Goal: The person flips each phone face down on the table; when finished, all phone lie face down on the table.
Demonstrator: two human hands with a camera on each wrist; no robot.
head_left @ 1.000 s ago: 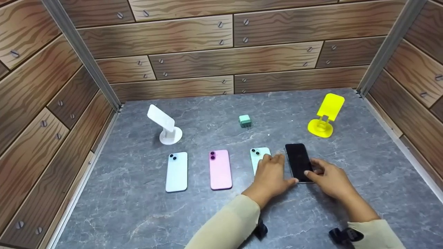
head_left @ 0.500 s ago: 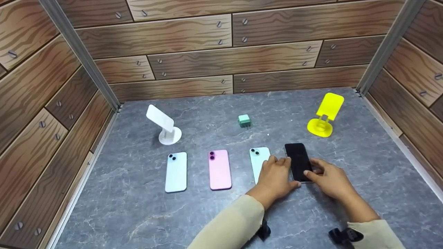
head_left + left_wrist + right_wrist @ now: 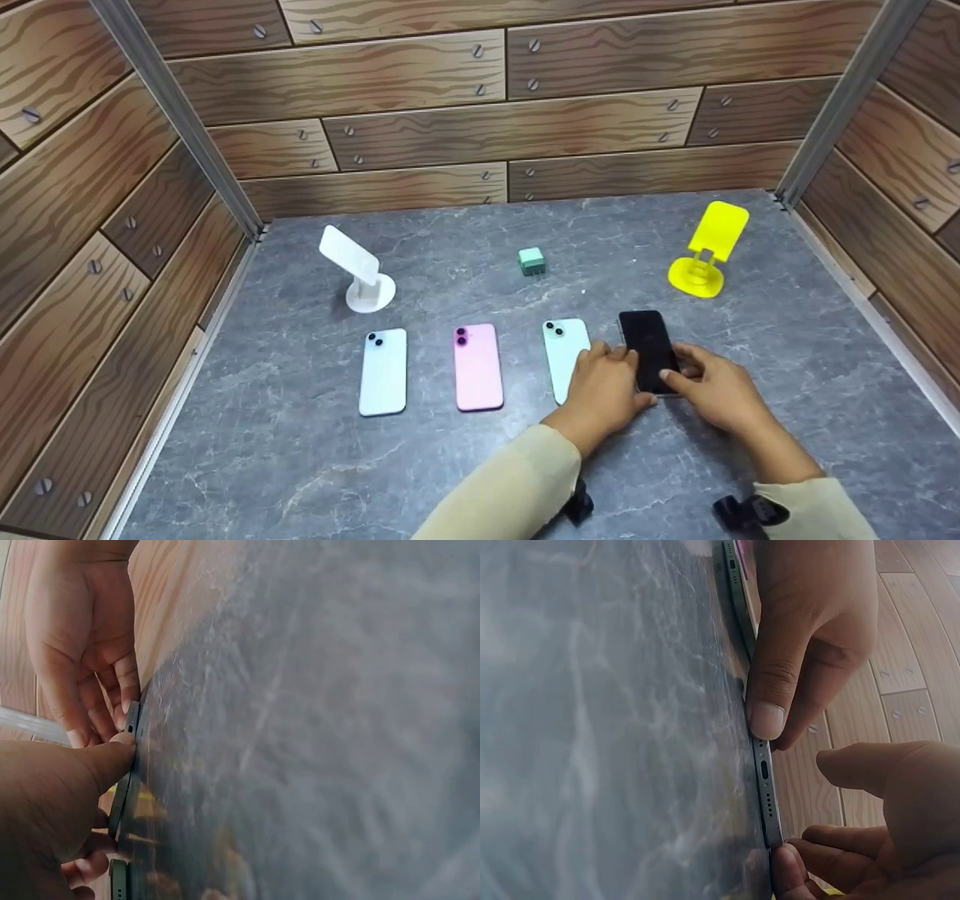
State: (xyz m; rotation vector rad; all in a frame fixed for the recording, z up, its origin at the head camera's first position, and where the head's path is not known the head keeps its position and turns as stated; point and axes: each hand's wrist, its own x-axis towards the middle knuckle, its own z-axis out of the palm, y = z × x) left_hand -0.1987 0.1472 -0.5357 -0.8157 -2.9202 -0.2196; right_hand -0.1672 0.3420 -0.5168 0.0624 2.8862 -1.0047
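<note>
A black-screened smartphone [image 3: 649, 349] lies face up on the grey tabletop, rightmost in a row of phones. My left hand [image 3: 606, 386] is at its left side, fingers along the long edge and thumb at the near corner. In the right wrist view that thumb presses the end with the charging port [image 3: 764, 769]. My right hand [image 3: 716, 386] touches the opposite long edge with its fingertips; its thumb is raised above the screen. A mint-green phone [image 3: 566, 352] lies camera side up just left, partly covered by my left hand.
A pink phone [image 3: 478, 367] and a pale blue phone [image 3: 383, 373] lie further left, backs up. Behind them stand a white phone stand [image 3: 358, 266], a small green charger plug [image 3: 532, 261] and a yellow phone stand [image 3: 709, 247]. Wood-patterned walls [image 3: 420, 142] enclose the tabletop.
My left hand has slid right, from over the mint-green phone to the black-screened smartphone's left edge, uncovering more of the mint-green phone. My right hand and the phones have hardly moved.
</note>
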